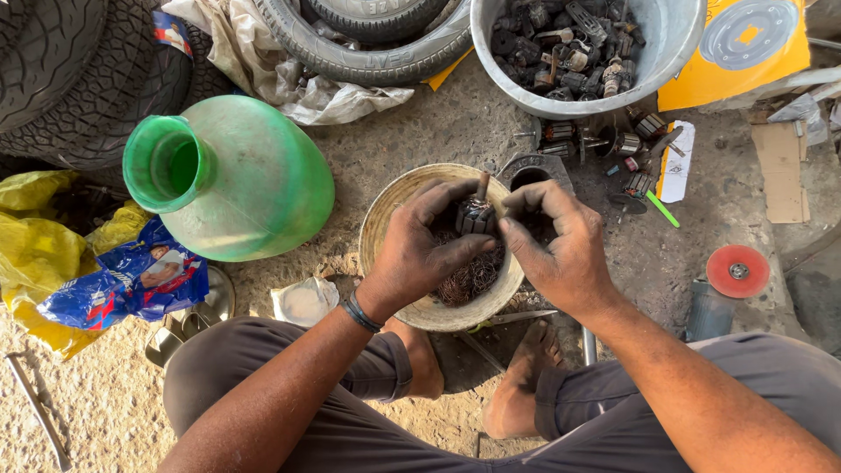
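Both my hands meet over a shallow woven bowl (390,206) on the ground between my knees. My left hand (420,241) grips a small dark motor armature (476,213) with its shaft pointing up. My right hand (556,241) closes on the same armature from the right, fingers at its top edge. Under the hands, a tangle of thin copper wire (469,278) lies in the bowl. A dark band circles my left wrist (361,313).
A big green plastic jug (236,175) lies to the left, tyres (79,70) behind it. A grey tub (670,39) of dark armatures stands at the back, loose ones (613,144) beside it. Blue and yellow bags (105,280) left; red disc (738,271) right. My bare feet (521,377) below the bowl.
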